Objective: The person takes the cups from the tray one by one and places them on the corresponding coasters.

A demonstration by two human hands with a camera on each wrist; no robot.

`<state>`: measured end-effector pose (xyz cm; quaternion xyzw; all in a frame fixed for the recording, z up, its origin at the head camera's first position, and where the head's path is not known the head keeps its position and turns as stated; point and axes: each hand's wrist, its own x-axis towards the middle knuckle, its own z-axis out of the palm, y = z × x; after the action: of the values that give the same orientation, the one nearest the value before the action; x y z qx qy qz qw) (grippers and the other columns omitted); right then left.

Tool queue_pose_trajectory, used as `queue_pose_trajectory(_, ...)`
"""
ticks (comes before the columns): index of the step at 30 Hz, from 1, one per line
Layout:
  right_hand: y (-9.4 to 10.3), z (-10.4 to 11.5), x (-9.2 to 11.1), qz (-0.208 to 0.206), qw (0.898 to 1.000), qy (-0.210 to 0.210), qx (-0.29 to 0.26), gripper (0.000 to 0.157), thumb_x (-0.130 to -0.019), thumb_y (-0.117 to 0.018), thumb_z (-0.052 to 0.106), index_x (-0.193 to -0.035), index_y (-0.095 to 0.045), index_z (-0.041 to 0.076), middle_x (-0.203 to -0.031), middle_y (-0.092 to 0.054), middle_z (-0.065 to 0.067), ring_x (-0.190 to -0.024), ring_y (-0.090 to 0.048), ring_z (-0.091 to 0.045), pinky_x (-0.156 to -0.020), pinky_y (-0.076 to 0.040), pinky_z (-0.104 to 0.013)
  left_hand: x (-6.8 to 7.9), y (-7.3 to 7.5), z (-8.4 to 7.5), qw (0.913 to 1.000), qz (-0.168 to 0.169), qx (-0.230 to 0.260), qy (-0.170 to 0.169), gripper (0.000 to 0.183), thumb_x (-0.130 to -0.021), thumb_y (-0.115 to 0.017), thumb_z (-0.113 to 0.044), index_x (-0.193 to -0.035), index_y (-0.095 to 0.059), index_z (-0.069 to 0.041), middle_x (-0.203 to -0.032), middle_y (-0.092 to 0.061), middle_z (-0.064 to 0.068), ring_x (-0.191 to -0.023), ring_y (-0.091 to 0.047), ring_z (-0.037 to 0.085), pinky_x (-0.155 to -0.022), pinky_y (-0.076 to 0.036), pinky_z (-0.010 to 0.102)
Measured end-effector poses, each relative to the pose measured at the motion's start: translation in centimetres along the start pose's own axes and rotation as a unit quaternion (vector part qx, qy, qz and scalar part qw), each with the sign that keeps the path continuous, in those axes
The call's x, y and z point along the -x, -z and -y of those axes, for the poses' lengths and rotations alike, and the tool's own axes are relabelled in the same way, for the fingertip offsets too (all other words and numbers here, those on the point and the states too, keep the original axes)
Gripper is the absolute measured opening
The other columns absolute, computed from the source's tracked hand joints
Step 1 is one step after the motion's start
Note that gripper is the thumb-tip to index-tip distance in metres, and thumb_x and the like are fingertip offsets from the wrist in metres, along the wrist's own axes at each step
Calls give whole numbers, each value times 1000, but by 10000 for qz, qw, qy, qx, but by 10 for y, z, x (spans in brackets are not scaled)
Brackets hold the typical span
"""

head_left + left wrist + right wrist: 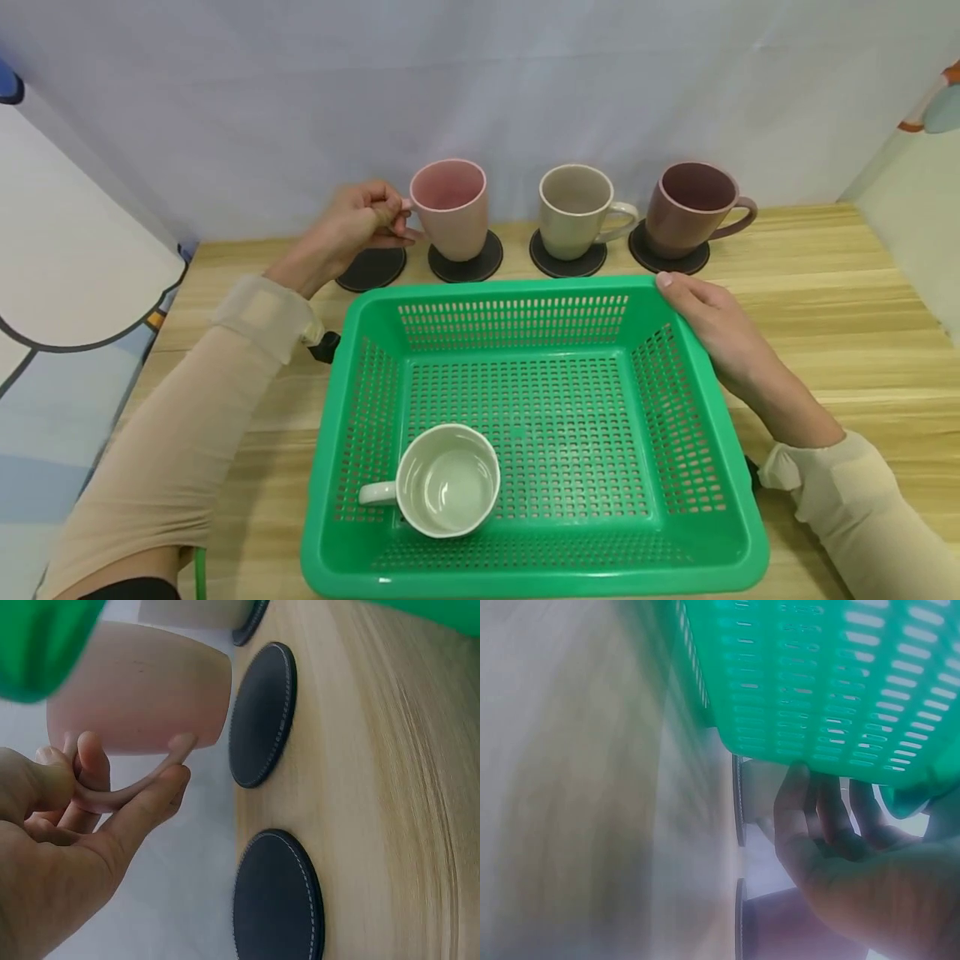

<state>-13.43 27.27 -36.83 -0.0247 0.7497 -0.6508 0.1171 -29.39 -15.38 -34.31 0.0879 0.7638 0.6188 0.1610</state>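
My left hand (360,218) grips the handle of a pink mug (456,221). In the left wrist view the whole face of the coaster (261,716) shows, so the mug is raised off it. My right hand (716,329) holds the back right corner of a green plastic basket (517,287), thumb on the rim and fingers against the outer wall (802,712). Inside the basket, near its front left, stands a white mug (450,483) with its handle pointing left.
Behind the basket, a beige mug (570,221) and a dark mauve mug (686,217) stand on black round coasters, handles to the right. A bare coaster (372,268) lies at the left. A pale cloth (517,92) hangs behind the wooden table (840,292).
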Motion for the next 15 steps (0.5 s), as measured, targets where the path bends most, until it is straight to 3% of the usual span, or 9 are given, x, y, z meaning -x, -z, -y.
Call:
queue_pose_trajectory(10,-2,-1,3,2,9998,53,213,34,-111,-48,43,-114,-64,13,-87,-77,4,-72,-78,-15,-64,-66,-32,-9,-2,11,9999,67,-79,10,24,-112,-46,-16,-93,-58,-6,-74,-60,-1,-84,-74,14,-84,-64,26)
queue_pose_trajectory(15,-2,-1,4,-12,9998,63,175,33,-111,-48,42,-115,-65,14,-88,-77,4,-73,-78,-15,-64,-66,-33,-11,-4,14,10000,77,2,2,24,-112,-47,-17,-94,-58,-6,-78,-63,-1,-83,-71,13,-88,-64,30)
